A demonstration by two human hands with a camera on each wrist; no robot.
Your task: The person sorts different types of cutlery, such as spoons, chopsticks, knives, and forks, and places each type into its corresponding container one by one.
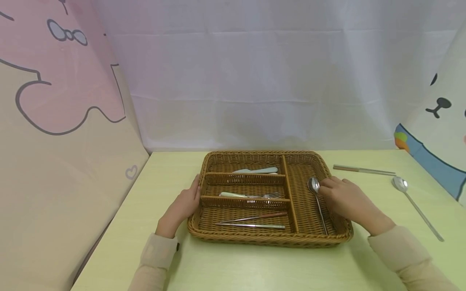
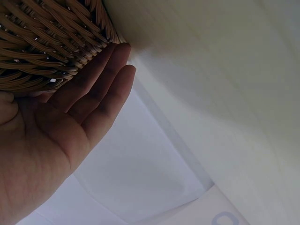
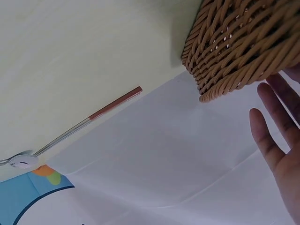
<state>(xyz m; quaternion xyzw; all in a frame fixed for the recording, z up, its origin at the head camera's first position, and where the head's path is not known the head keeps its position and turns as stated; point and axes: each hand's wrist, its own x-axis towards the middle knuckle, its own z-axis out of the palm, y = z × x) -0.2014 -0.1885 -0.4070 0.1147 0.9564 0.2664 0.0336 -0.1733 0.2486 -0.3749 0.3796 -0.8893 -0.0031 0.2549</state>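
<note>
A brown wicker tray (image 1: 269, 241) with compartments lies on the table. Along its left outer wall, my left hand (image 1: 182, 204) rests with its fingers straight; the left wrist view has that hand (image 2: 61, 126) against the weave. My right hand (image 1: 346, 198) reaches over the right rim, close beside the bowl of a metal spoon (image 1: 321, 212) in the long right compartment. In the right wrist view, the outer fingers of this hand (image 3: 286, 145) extend outside the wicker (image 3: 239, 47), which hides the thumb side. I cannot tell whether it pinches the spoon.
Left compartments hold a blue-handled knife (image 1: 267, 170), a fork (image 1: 272, 195) beside a pale green handle (image 1: 233, 195), and chopsticks (image 1: 255, 226) in front. More chopsticks (image 1: 364, 169) and a long-handled spoon (image 1: 418, 208) lie right of the tray. White cloth (image 1: 236, 81) hangs behind.
</note>
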